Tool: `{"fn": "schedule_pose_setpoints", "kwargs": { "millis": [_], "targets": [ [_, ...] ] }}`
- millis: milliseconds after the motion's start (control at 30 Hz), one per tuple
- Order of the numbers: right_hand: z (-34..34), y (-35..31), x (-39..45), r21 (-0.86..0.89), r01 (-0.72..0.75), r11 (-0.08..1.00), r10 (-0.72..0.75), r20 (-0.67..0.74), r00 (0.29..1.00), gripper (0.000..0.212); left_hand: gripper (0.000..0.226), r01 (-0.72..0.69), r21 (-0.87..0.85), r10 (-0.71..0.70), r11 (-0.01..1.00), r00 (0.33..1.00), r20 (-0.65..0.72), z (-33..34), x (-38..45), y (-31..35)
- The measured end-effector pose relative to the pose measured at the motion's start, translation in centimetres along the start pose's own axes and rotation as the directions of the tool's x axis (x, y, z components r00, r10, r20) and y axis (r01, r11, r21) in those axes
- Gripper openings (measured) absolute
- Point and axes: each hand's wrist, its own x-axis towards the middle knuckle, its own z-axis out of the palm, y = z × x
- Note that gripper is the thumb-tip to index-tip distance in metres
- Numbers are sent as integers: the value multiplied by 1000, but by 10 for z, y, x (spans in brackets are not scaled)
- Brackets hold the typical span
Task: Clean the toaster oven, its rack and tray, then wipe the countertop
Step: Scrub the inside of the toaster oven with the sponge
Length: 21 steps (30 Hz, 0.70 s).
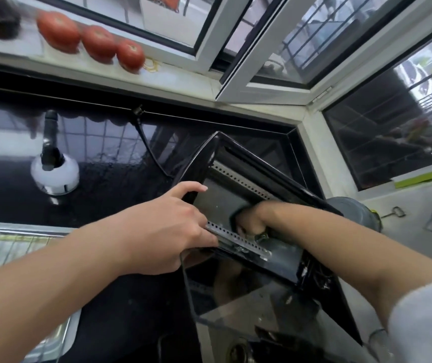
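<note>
The black toaster oven (238,158) stands on the dark countertop (110,184), its glass door (248,294) folded down toward me. My left hand (167,226) grips the oven's left front edge, fingers curled round the frame. My right hand (251,221) reaches inside the cavity, curled round something dark, probably a cloth or sponge, near a perforated metal strip (235,238); what it holds is blurred. The oven's power cord (144,137) trails back toward the wall.
A faucet (52,163) stands left on the wet counter. The sink with a wire rack (5,247) lies at the lower left. Three tomatoes (91,40) sit on the windowsill. A grey pot (353,208) stands right of the oven. A window frame (267,82) swings open above.
</note>
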Motion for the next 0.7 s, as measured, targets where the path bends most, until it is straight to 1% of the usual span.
{"fn": "schedule_pose_setpoints", "kwargs": {
  "millis": [67,167,300,333,367,433,500,567,633,700],
  "targets": [
    [-8,-3,8,-32,-20,999,22,56,998,37,47,4,3,-4,1000,1000,0,1,1,-2],
    [-20,-6,6,24,-71,997,67,142,988,34,46,3,7,-3,1000,1000,2,2,3,-4],
    [-24,-9,1,58,-123,991,109,201,973,22,37,3,9,-3,1000,1000,9,-2,9,-7],
    [-24,-9,0,71,-135,988,118,204,972,23,35,8,12,-8,1000,1000,4,-1,10,-8],
    [-22,-9,1,105,-145,984,121,205,971,29,34,13,13,-13,1000,1000,5,-1,9,-8],
    [-18,-8,1,148,-131,980,101,194,976,39,40,16,10,-16,1000,1000,8,0,8,-9],
    [-16,-8,-1,121,-132,984,110,173,979,38,44,8,6,-8,1000,1000,6,-1,5,-7],
    [-19,-8,-2,88,-127,988,108,195,975,37,42,4,-3,-4,1000,1000,5,-4,3,-2],
    [-23,-8,-5,89,-144,986,121,223,967,39,42,0,-12,0,1000,1000,7,-5,2,0],
    [-23,-8,-9,106,-141,984,116,214,970,39,43,-2,-14,2,1000,1000,5,-5,0,2]
  ]
}}
